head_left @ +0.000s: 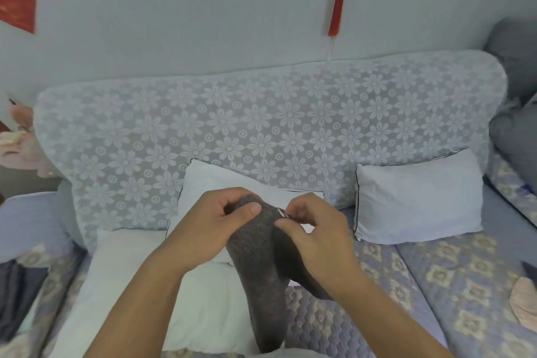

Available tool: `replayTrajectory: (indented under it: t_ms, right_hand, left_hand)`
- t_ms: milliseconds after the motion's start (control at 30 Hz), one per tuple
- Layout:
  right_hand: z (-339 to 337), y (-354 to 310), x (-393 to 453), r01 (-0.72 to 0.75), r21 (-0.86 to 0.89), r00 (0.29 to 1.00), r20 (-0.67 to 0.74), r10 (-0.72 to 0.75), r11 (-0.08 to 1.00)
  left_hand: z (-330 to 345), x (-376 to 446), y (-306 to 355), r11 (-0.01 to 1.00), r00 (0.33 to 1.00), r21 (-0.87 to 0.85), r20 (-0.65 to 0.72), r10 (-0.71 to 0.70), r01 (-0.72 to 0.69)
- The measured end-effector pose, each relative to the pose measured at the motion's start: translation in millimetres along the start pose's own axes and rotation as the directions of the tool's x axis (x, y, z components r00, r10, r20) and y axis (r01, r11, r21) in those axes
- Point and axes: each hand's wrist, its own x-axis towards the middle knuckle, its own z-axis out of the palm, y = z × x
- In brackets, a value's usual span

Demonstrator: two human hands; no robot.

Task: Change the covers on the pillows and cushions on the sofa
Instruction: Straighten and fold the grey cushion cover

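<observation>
Lace-covered sofa [261,125] bears three white pillows [418,197], no readable writing anywhere. One dark grey knit cover [258,264] hangs mid-frame; left hand [209,224] grips its top corner, right hand [313,229] pinches the small metal zipper pull [282,213].

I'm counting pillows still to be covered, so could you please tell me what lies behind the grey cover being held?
Behind the grey cover a white pillow leans on the sofa backrest; its lower middle is hidden.

Both forearms bare; no sleeves or jewellery show.
</observation>
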Motion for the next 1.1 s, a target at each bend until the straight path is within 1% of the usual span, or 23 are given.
replayTrajectory:
  t_ms: [67,133,200,333,400,500,567,667,733,800,867,967,1100]
  right_hand:
    - [-3,-2,1,0.009,0.008,1.000,-0.004,-0.009,1.000]
    - [-5,-4,2,0.005,0.003,1.000,-0.012,-0.005,1.000]
    - [-7,-7,2,-0.052,0.013,0.998,-0.016,0.053,0.999]
    - [-14,-12,4,-0.210,0.058,0.978,0.007,0.210,0.976]
    - [-18,-13,5,-0.305,0.067,0.952,0.037,0.304,0.950]
    - [-18,-12,8,-0.500,0.209,0.866,0.114,0.486,0.841]
    - [-15,-8,8,-0.550,0.197,0.835,0.107,0.540,0.811]
    - [-10,0,9,-0.561,0.141,0.826,0.034,0.563,0.816]
    - [-7,8,12,-0.562,0.100,0.824,-0.016,0.566,0.821]
    - [-5,23,16,-0.573,0.088,0.816,-0.037,0.577,0.815]
    - [-7,44,20,-0.595,0.103,0.795,-0.068,0.603,0.797]
    - [-16,75,26,-0.624,0.083,0.762,-0.158,0.629,0.777]
    - [-45,114,37,-0.647,-0.083,0.737,-0.324,0.593,0.758]
  left_hand:
    - [4,3,-1,0.999,0.997,-0.009,-0.066,0.048,-0.049]
    - [10,6,1,0.997,0.994,-0.005,-0.086,0.074,-0.074]
    - [15,8,4,0.997,0.995,0.026,-0.067,0.078,-0.076]
    - [23,10,14,0.984,0.994,0.144,-0.025,0.106,-0.101]
    - [26,12,17,0.967,0.988,0.209,-0.024,0.152,-0.144]
    - [32,12,20,0.920,0.972,0.323,0.002,0.233,-0.221]
    - [37,12,20,0.889,0.962,0.379,0.017,0.272,-0.258]
    - [45,10,16,0.850,0.948,0.439,0.014,0.317,-0.291]
    - [46,8,12,0.858,0.941,0.431,-0.057,0.333,-0.278]
    - [43,8,9,0.882,0.930,0.402,-0.160,0.332,-0.246]
    - [37,7,10,0.902,0.910,0.377,-0.263,0.320,-0.208]
    - [27,6,10,0.932,0.885,0.331,-0.375,0.275,-0.150]
    - [10,7,-2,0.970,0.846,0.237,-0.507,0.163,-0.045]
